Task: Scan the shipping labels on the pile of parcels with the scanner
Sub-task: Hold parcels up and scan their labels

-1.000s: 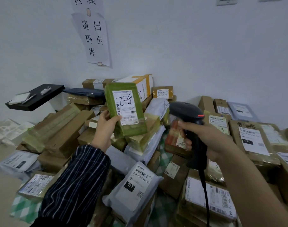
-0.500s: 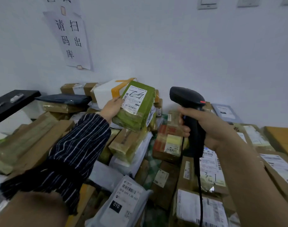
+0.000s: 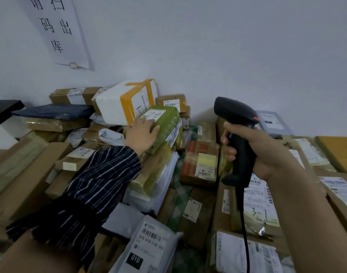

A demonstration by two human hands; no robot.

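The left hand [image 3: 142, 134] lies on top of a green parcel [image 3: 164, 127]. Its fingers [image 3: 138, 123] are spread fairly straight across the wrapping, with the tips at the edge of the white shipping label [image 3: 153, 115], which carries handwritten marks. The thumb is splayed out to the side on the same top face. A dark striped sleeve [image 3: 93, 186] covers the forearm.

The green parcel sits high on the pile of parcels [image 3: 190, 213], tilted slightly. It is just beside a white box bound with orange tape [image 3: 125, 103], which leans at the wall.

The right hand [image 3: 253, 146] grips the handle of the black scanner [image 3: 237, 123], fingers [image 3: 228, 138] wrapped round the front of the grip. The scanner stands upright in the air above the pile, to the right of the green parcel and apart from it. Its head is turned toward the left, and its cable [image 3: 245, 233] hangs straight down.

Below the scanner lie a reddish box [image 3: 200, 160] and a parcel marked "3-1" [image 3: 261, 203]. A grey bag marked "010" [image 3: 149, 243] lies at the near edge. A paper sign [image 3: 58, 30] hangs on the wall.
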